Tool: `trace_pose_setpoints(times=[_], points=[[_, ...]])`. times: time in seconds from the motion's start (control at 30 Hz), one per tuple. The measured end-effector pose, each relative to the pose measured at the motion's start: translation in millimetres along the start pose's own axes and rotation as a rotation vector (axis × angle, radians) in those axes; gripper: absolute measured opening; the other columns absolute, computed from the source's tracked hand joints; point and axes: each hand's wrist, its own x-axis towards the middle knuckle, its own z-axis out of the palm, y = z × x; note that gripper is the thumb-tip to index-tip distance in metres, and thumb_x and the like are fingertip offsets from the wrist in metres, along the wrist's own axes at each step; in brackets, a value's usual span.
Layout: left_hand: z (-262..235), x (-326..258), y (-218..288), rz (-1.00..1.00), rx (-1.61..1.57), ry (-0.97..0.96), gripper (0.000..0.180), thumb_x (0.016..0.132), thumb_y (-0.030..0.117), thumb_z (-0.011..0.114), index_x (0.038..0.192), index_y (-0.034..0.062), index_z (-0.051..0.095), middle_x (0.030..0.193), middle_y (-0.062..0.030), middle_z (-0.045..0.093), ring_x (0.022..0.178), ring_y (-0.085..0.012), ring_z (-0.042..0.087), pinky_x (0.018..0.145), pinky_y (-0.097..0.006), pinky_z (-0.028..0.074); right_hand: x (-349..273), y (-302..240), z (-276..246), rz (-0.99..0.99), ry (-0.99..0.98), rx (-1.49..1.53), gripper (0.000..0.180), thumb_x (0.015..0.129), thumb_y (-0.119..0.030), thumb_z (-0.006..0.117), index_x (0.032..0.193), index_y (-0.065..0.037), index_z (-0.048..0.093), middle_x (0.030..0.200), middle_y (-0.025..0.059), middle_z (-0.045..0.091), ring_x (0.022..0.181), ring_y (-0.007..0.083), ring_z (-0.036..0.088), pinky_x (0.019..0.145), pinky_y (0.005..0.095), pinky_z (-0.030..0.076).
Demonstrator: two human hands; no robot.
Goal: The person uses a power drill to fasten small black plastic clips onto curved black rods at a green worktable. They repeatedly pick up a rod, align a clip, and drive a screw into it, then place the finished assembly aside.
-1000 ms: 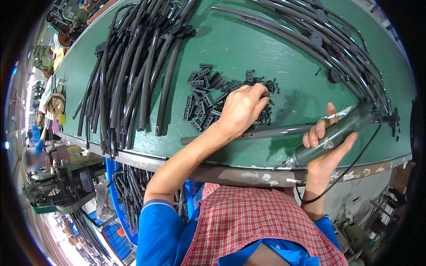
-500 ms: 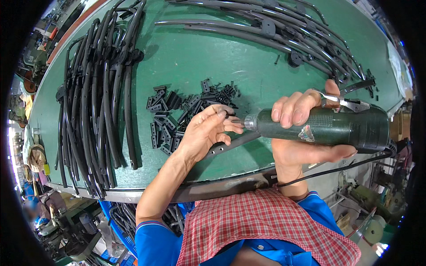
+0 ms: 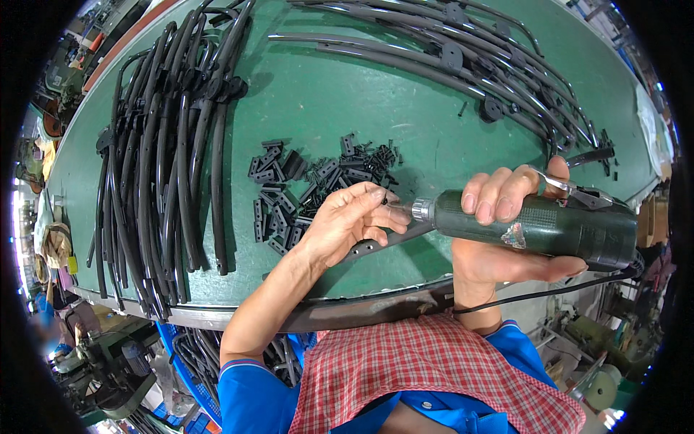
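Observation:
My right hand [image 3: 506, 217] grips a dark green electric screwdriver [image 3: 535, 230], its fingers over the top beside a metal lever and its thumb along the underside. The tool lies level, with its silver nose and bit pointing left. At the bit's tip, my left hand [image 3: 354, 220] pinches a small black screw between thumb and forefinger, partly hidden by the fingertips. Beneath both hands lies a dark tube [image 3: 383, 242] with small holes, partly covered by hand and tool. Just beyond the left hand are loose black brackets [image 3: 278, 220] and a heap of small black screws [image 3: 387, 158].
Bent black tubes [image 3: 155, 159] with round joints are stacked on the left of the green table [image 3: 347, 94]. More tubes [image 3: 434, 54] lie along the far right. A black cord [image 3: 535, 293] runs from the tool past the metal table edge [image 3: 340, 315].
The whole view has shifted slightly, so the table items appear further right. Both hands and the screwdriver keep nearly the same pose, with the left fingers still at the bit tip.

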Motion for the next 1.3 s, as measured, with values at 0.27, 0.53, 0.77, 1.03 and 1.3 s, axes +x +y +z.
trace_pose_setpoints(times=[0.27, 0.53, 0.77, 1.03, 1.3], points=[[-1.7, -2.3, -2.4, -0.009, 0.15, -0.014, 0.026, 0.098, 0.028, 0.052, 0.095, 0.0031, 0.056, 0.074, -0.017, 0.067, 0.067, -0.021, 0.067, 0.052, -0.026, 0.048, -3.2, -2.8, 1.0, 0.024, 0.045, 0.045, 0.107, 0.071, -0.084, 0.049, 0.141, -0.006, 0.033, 0.072, 0.0051, 0.05, 0.059, 0.0185, 0.05, 0.054, 0.0352, 0.043], [-1.5, -14.8, -17.9, 0.348, 0.492, 0.163, 0.042, 0.101, 0.034, 0.039, 0.108, -0.0029, 0.059, 0.062, -0.0035, 0.055, 0.052, -0.0061, 0.042, 0.048, -0.02, 0.03, 3.5, -10.6, -25.5, 0.252, 0.556, 0.138, 0.074, 0.089, -0.071, 0.035, 0.12, -0.006, 0.051, 0.071, 0.0005, 0.041, 0.063, 0.0132, 0.039, 0.059, 0.0301, 0.036], [-19.7, -15.2, -4.5, 0.652, 1.16, 0.515, 0.019, 0.09, 0.009, 0.06, 0.107, 0.002, 0.066, 0.081, -0.0014, 0.061, 0.068, -0.0093, 0.053, 0.062, -0.022, 0.042, -29.2, -6.1, -42.1, 0.574, 0.726, 0.193, 0.069, 0.092, -0.067, 0.037, 0.12, -0.005, 0.051, 0.071, -0.0006, 0.043, 0.064, 0.0123, 0.04, 0.061, 0.03, 0.037], [-44.2, 42.1, 61.1, 0.831, 2.071, 0.219, 0.029, 0.076, 0.004, 0.064, 0.104, 0.0128, 0.067, 0.116, -0.0107, 0.056, 0.104, -0.0322, 0.052, 0.088, -0.04, 0.047, -39.9, -12.6, -36.1, 0.676, 0.723, 0.192, 0.068, 0.09, -0.067, 0.04, 0.122, -0.007, 0.049, 0.069, 0.0002, 0.044, 0.062, 0.0138, 0.043, 0.061, 0.0309, 0.038], [-18.8, 22.0, 60.0, 0.247, 0.894, 0.263, 0.02, 0.091, 0.015, 0.062, 0.105, 0.0012, 0.064, 0.087, -0.0064, 0.068, 0.076, -0.0123, 0.058, 0.062, -0.023, 0.044, -38.1, -15.3, -29.6, 0.674, 0.743, 0.185, 0.065, 0.092, -0.063, 0.04, 0.119, -0.005, 0.052, 0.07, -0.0013, 0.042, 0.062, 0.0113, 0.041, 0.058, 0.0275, 0.037]])
